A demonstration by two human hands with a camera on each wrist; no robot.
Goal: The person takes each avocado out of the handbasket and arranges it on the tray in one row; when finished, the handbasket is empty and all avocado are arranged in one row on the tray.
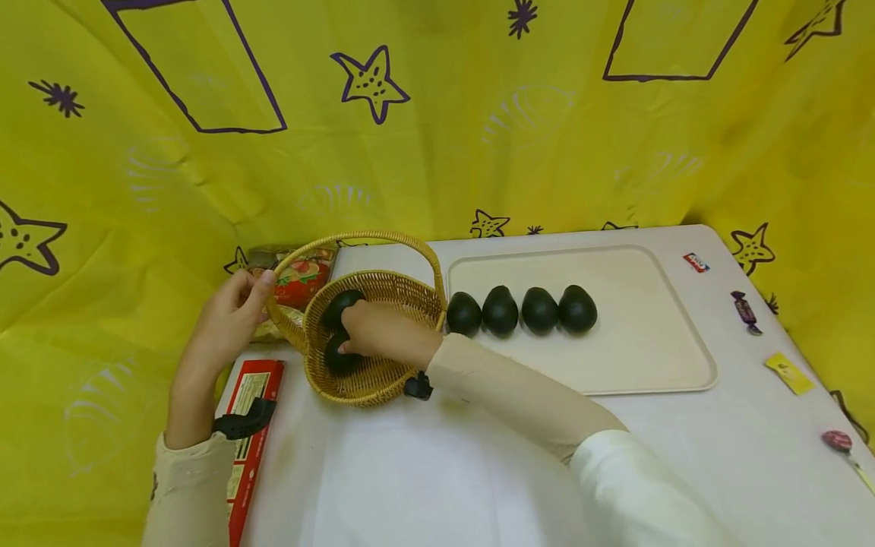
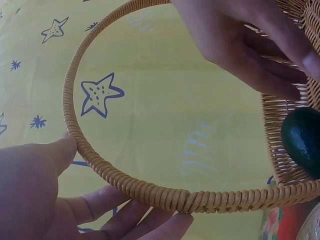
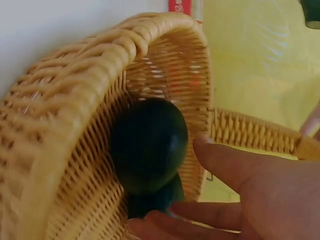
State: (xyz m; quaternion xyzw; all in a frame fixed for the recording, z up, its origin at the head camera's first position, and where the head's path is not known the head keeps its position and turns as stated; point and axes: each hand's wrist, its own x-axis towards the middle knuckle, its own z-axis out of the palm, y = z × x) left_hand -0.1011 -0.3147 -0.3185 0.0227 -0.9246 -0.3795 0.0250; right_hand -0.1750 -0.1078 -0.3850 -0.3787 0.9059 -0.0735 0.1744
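Note:
A wicker basket point(image 1: 403, 292) stands at the left part of the white table, its tall handle point(image 2: 150, 192) arching above it. My left hand point(image 1: 229, 323) holds the left side of that handle, thumb on one side and fingers on the other. Inside the basket lie two dark green avocados, a far one point(image 1: 344, 302) and a near one point(image 1: 338, 358). My right hand point(image 1: 383, 330) reaches in over them from the right. In the right wrist view its thumb and fingers point(image 3: 215, 212) are spread beside the avocados point(image 3: 150, 145), with a gap at the thumb.
Right of the basket, several avocados point(image 1: 500, 311) stand in a row on a cream tray point(image 1: 642, 327). A red food packet point(image 1: 301, 285) lies behind the handle, and a long red box point(image 1: 256, 448) is at the left edge. Wrapped sweets point(image 1: 789, 372) and a lollipop point(image 1: 837, 441) line the right edge.

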